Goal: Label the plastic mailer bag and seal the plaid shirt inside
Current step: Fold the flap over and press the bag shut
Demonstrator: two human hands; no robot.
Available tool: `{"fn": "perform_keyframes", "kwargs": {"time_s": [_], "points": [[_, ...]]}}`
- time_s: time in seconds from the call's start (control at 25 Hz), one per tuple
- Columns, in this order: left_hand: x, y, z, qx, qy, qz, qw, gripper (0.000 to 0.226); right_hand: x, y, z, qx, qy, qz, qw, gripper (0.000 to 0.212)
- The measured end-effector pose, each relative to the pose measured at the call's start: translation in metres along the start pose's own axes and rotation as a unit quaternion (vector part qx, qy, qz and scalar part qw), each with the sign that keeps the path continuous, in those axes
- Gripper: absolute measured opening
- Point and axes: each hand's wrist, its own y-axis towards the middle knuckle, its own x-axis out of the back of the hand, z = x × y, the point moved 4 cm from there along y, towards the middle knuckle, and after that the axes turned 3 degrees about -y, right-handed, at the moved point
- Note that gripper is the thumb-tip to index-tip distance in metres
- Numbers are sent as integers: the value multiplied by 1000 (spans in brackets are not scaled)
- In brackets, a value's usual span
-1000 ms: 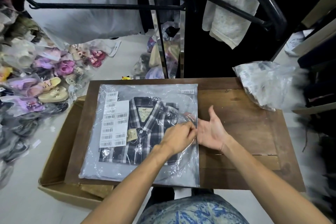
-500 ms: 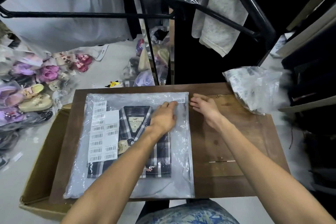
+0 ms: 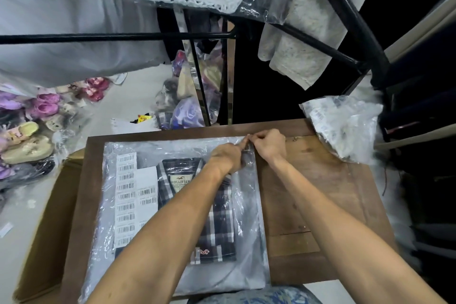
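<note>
A clear plastic mailer bag (image 3: 249, 207) lies flat on the wooden table (image 3: 320, 192). Inside it is the folded dark plaid shirt (image 3: 219, 227) with a Hollister tag. A sheet of barcode labels (image 3: 125, 195) lies along the bag's left side. My left hand (image 3: 225, 157) and my right hand (image 3: 267, 143) meet at the bag's far right corner. Both pinch the bag's right edge there, fingertips close together. My left forearm crosses over the shirt and hides part of it.
A crumpled plastic package (image 3: 343, 126) rests on the table's far right corner. An open cardboard box (image 3: 49, 242) stands left of the table. Bagged shoes (image 3: 29, 140) crowd the floor at left. A black rack (image 3: 345, 20) with hanging clothes stands behind the table.
Both hands slid from the middle of the bag's right edge up to its far right corner, and their fingers have closed on the edge. The camera tilted closer.
</note>
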Motion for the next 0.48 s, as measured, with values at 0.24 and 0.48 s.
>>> {"fn": "perform_keyframes", "kwargs": {"time_s": [0.24,0.48], "points": [[-2,7,5,3,-30,3,1000,92,0,-12,3,21,-52,-12,998,25],[-4,4,6,10,-76,-12,997,97,-2,-48,-13,30,-70,-5,997,23]]}}
